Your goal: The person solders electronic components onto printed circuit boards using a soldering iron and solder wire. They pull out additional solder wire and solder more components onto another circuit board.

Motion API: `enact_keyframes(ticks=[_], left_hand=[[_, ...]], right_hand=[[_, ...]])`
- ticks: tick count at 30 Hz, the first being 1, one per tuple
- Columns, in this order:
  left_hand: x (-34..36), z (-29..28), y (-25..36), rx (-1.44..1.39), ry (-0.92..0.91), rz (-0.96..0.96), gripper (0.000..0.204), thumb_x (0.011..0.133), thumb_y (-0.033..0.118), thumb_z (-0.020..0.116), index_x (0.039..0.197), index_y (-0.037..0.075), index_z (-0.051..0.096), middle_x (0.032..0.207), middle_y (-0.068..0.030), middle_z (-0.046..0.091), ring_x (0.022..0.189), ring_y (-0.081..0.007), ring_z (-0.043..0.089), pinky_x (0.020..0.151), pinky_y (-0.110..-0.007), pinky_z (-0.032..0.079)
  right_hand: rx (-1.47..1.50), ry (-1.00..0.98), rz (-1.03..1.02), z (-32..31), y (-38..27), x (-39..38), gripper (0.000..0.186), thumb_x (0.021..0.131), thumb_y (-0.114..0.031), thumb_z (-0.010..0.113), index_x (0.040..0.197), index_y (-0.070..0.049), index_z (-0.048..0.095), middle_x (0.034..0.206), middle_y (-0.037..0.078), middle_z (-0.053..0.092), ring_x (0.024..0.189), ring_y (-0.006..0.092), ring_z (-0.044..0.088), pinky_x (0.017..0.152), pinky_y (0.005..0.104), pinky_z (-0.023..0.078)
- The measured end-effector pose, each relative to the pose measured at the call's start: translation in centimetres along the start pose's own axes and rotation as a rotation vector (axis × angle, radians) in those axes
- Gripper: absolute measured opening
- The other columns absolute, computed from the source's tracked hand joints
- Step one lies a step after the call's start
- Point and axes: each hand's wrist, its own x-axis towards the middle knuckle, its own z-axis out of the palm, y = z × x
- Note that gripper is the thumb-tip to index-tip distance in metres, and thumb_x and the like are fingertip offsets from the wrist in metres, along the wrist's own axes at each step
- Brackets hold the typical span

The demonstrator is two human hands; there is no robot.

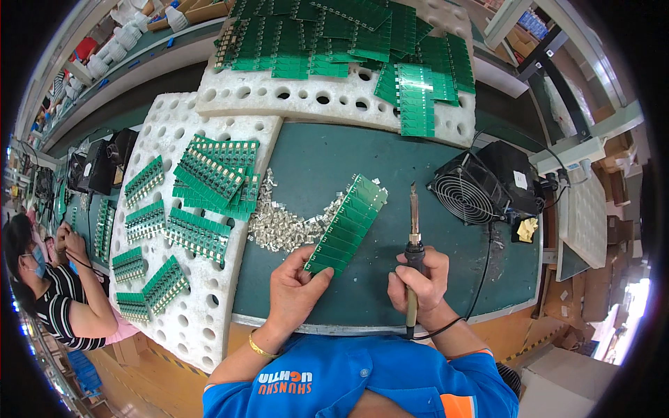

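Note:
My left hand (296,289) pinches the near end of a long green circuit board panel (347,226), which slants up to the right above the dark green mat (313,153). In my closed right hand (422,279) is a soldering iron (414,240), held upright with its tip pointing away from me. The tip stands to the right of the panel, apart from it. A heap of small whitish connectors (284,226) lies on the mat left of the panel, and the panel covers part of it.
White perforated foam sheets (209,334) at left and back carry several green panels (217,174), many with connectors. Bare-looking panels (416,97) are piled at the back. A black fan (465,188) stands right, the iron's cord (481,279) nearby. A co-worker (70,292) sits at left.

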Motion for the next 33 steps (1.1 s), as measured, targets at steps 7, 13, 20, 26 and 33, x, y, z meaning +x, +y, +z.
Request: enact_keyframes(ticks=[7, 13, 20, 26, 33], left_hand=[[0.2, -0.2, -0.6, -0.015, -0.021, 0.005, 0.032, 0.085, -0.001, 0.072, 0.117, 0.001, 0.065, 0.069, 0.0127, 0.050, 0.054, 0.0047, 0.031, 0.047, -0.016, 0.023], [0.3, 0.1, -0.4, -0.049, -0.023, -0.006, 0.031, 0.087, -0.002, 0.070, 0.117, 0.000, 0.064, 0.071, 0.0113, 0.055, 0.054, 0.0051, 0.034, 0.047, -0.016, 0.025], [0.2, -0.2, -0.6, -0.048, -0.035, 0.007, 0.031, 0.087, -0.002, 0.070, 0.118, 0.001, 0.064, 0.076, 0.0096, 0.060, 0.054, 0.0054, 0.035, 0.047, -0.015, 0.026], [0.3, -0.1, -0.8, -0.073, -0.025, 0.002, 0.031, 0.087, -0.002, 0.070, 0.117, 0.001, 0.064, 0.075, 0.0099, 0.060, 0.054, 0.0055, 0.035, 0.046, -0.016, 0.026], [0.3, -0.2, -0.9, -0.048, -0.033, 0.019, 0.031, 0.087, -0.002, 0.070, 0.117, 0.001, 0.064, 0.074, 0.0101, 0.060, 0.053, 0.0056, 0.035, 0.045, -0.016, 0.025]], right_hand=[[0.019, -0.011, -0.023, -0.1, 0.2, 0.0, 0.031, 0.080, -0.003, 0.072, 0.106, -0.012, 0.058, 0.105, 0.015, 0.050, 0.079, 0.0229, 0.059, 0.067, 0.0364, 0.051], [0.031, -0.004, -0.026, 0.0, 0.4, 0.0, 0.031, 0.079, -0.004, 0.072, 0.106, -0.012, 0.058, 0.103, 0.015, 0.051, 0.080, 0.0228, 0.058, 0.067, 0.0358, 0.051], [0.026, 0.016, -0.039, 0.1, 0.4, -0.2, 0.033, 0.079, -0.005, 0.073, 0.107, -0.013, 0.058, 0.103, 0.014, 0.052, 0.082, 0.0228, 0.057, 0.066, 0.0353, 0.050], [0.036, 0.004, -0.033, 0.1, 0.4, -0.2, 0.035, 0.078, -0.004, 0.073, 0.109, -0.013, 0.058, 0.102, 0.013, 0.053, 0.082, 0.0231, 0.057, 0.067, 0.0358, 0.051], [0.034, 0.019, -0.041, 0.2, 0.4, -0.1, 0.034, 0.077, -0.004, 0.073, 0.107, -0.013, 0.059, 0.102, 0.012, 0.053, 0.080, 0.0227, 0.058, 0.066, 0.0360, 0.052]])
